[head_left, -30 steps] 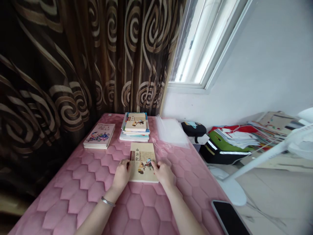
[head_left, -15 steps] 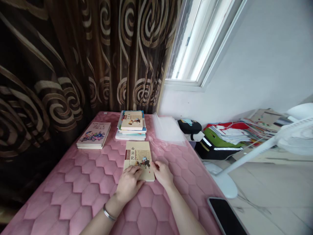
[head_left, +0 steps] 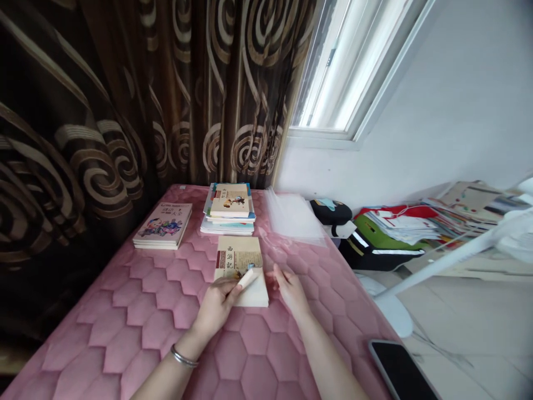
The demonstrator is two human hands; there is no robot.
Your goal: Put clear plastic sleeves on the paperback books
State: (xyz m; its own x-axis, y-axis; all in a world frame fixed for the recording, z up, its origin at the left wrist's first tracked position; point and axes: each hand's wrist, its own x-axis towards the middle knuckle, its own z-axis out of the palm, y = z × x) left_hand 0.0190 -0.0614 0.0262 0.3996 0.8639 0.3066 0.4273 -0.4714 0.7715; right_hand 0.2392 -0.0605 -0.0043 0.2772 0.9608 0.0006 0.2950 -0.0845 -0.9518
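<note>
A cream book [head_left: 238,254] with dark Chinese characters lies on the pink quilted surface [head_left: 162,311] in front of me. Its lower right cover corner is curled up, and pale pages show under it. My left hand [head_left: 220,300], with a silver bangle at the wrist, pinches that lifted cover between thumb and fingers. My right hand [head_left: 291,289] is just right of the book, its fingers apart and holding nothing. Behind the book stands a stack of books [head_left: 229,208], topped by a similar cream one. Two or more books [head_left: 164,225] with a colourful cartoon cover lie to the left.
Clear plastic sheets [head_left: 293,219] lie at the back right. A phone [head_left: 400,366] rests at the near right edge. Beyond that edge are a white fan [head_left: 441,266], a black-and-green bag [head_left: 378,244] and piled papers [head_left: 462,211]. A patterned curtain [head_left: 166,94] hangs behind.
My left hand has lifted and curled the book's lower cover corner. My right hand has come off the book's right edge, a little to the right. The view has shifted slightly.
</note>
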